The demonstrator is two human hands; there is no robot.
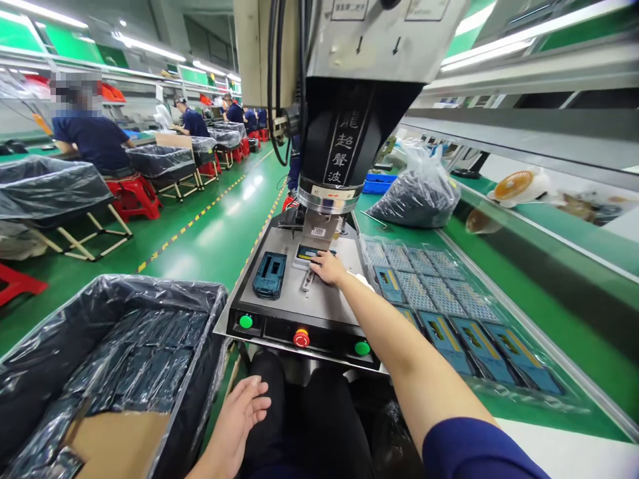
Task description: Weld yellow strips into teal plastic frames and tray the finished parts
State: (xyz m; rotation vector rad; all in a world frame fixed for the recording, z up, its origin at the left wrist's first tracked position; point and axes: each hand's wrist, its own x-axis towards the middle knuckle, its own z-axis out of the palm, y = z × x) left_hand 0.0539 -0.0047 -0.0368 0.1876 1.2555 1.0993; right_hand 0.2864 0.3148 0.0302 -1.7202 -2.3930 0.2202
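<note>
My right hand (328, 268) reaches under the head of a press-like machine (344, 133). Its fingers are closed at the near edge of a dark blue plastic housing (305, 253), which sits in a fixture and is partly hidden by the hand and the metal horn (319, 229) above it. To its left on the grey machine bed (294, 303) lies another dark blue plastic housing (270, 275) with cut-out slots. My left hand (244, 407) hovers over my lap near the bin, fingers apart and slightly bent, holding nothing.
Green buttons (245, 321) and a red stop button (301, 338) line the bed's front. At right, a clear blister tray (429, 293) holds several housings. At left stands a lined bin (200, 293) of wrapped parts. A filled plastic bag (424, 189) rests behind; people sit farther left.
</note>
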